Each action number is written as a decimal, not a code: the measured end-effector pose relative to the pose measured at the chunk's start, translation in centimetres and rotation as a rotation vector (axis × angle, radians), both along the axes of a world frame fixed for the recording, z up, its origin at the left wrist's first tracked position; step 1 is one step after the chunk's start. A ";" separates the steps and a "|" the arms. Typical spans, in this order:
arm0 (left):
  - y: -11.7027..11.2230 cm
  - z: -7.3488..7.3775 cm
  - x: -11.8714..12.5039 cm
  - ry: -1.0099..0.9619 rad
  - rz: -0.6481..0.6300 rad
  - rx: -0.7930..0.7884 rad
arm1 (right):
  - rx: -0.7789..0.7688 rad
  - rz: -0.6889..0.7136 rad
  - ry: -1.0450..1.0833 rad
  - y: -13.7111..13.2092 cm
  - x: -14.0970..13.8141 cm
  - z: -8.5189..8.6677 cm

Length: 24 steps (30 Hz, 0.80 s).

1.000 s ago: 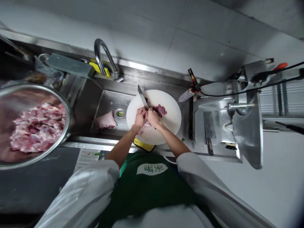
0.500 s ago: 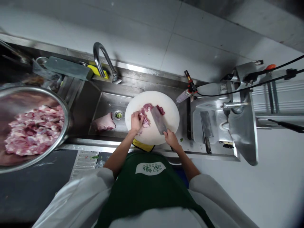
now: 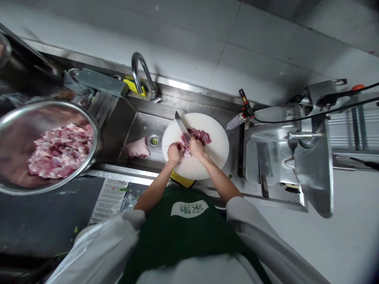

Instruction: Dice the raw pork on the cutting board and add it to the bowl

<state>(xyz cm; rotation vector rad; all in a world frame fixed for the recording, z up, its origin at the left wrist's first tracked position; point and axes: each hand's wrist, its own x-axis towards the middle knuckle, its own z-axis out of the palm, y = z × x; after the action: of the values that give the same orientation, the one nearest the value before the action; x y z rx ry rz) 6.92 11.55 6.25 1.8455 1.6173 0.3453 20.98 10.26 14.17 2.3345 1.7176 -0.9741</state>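
My right hand [image 3: 197, 147] is closed on the handle of a cleaver [image 3: 182, 126], whose broad blade points up and to the left over the board. Against the left side of the raw meat [image 3: 185, 142] my left hand [image 3: 175, 152] presses with curled fingers, holding it close to the blade. Several darker meat pieces [image 3: 203, 136] lie to the right of the cleaver. All of this rests on a round white cutting board [image 3: 214, 157], set across the sink. The cleaver's handle is mostly hidden by my fingers.
A steel bowl [image 3: 96, 148] of cut meat stands at the left. In the sink [image 3: 148, 122], a larger chunk of meat [image 3: 137, 148] lies near the drain, below a faucet [image 3: 142, 71]. On the right are a blowtorch [image 3: 241, 114], another cleaver [image 3: 264, 163] and a steel slicer [image 3: 318, 169].
My right hand has moved left beside my left hand, and the cleaver has swung to point up-left. Meat pieces now lie gathered right of the blade. The view has shifted slightly.
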 end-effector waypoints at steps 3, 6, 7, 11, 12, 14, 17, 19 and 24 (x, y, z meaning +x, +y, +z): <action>0.1 0.2 1.1 0.048 -0.067 0.087 | 0.086 -0.006 -0.005 1.5 0.8 -0.8; 0.5 0.1 1.2 0.021 -0.065 0.010 | 0.090 0.012 0.007 -0.8 2.0 -0.8; 0.6 0.0 0.8 0.001 -0.041 -0.024 | 0.075 0.016 0.011 -2.3 2.4 -0.7; 0.6 -0.6 -1.9 -0.197 0.126 -0.090 | -0.031 -0.007 -0.022 -9.1 3.4 -0.3; 0.6 -0.6 -2.7 -0.283 0.180 -0.114 | -0.055 -0.017 -0.032 -10.4 3.4 -0.3; 0.7 -0.2 -4.1 -0.470 0.279 -0.162 | -0.082 -0.041 -0.037 -12.2 3.3 -0.3; 1.3 1.8 -5.1 -0.679 0.276 -0.113 | -0.079 -0.089 -0.023 -12.9 3.0 -0.6; 1.6 3.5 -4.8 -0.721 0.152 -0.012 | -0.067 -0.120 -0.018 -12.8 3.3 -0.9; 0.6 5.0 -3.3 -0.563 -0.424 0.169 | -0.031 -0.205 -0.072 -13.7 5.6 -1.6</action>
<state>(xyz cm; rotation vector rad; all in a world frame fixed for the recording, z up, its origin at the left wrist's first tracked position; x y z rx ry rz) 3.62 12.19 11.27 1.9264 0.8188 0.7451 26.58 -3.48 12.60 2.5304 1.4492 -0.9249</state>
